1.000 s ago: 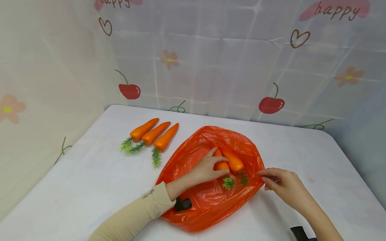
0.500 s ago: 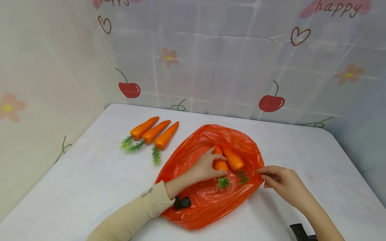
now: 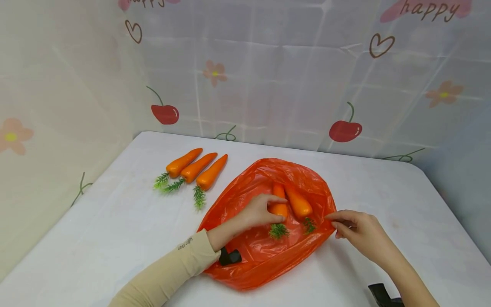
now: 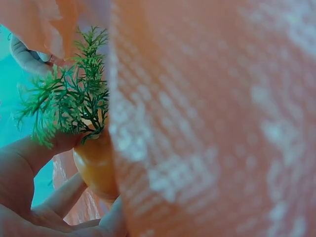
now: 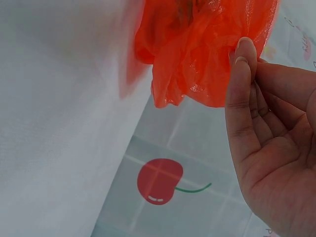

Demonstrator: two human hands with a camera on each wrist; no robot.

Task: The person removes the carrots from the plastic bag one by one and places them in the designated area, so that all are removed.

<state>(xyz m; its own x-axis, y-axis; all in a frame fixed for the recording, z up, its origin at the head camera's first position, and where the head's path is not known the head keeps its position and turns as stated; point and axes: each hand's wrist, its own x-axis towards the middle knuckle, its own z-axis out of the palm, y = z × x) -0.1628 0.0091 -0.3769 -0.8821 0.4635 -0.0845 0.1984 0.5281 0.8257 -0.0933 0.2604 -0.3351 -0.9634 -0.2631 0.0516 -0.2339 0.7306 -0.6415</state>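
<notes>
An orange-red plastic bag [image 3: 249,275] lies spread on the table with its mouth wide. Inside it are two orange carrots with green tops. My left hand [image 3: 258,211] reaches into the bag and holds the left carrot [image 3: 280,209] between thumb and fingers; in the left wrist view the thumb lies at the base of its leafy top [image 4: 81,91]. The other carrot [image 3: 299,204] rests just to its right. My right hand [image 3: 362,232] pinches the bag's right rim between thumb and finger, also plain in the right wrist view. Bag film hides much of the left wrist view.
Three more carrots [image 3: 195,168] lie side by side at the table's back left, leafy tops toward the front left. The white table [image 3: 96,238] meets a printed curtain [image 3: 268,85] behind. A black strap piece [image 3: 230,257] is at my left wrist, over the bag.
My left hand has drawn the left carrot a little leftward inside the bag, widening the gap between the two leafy tops. The right hand keeps its pinch on the rim.
</notes>
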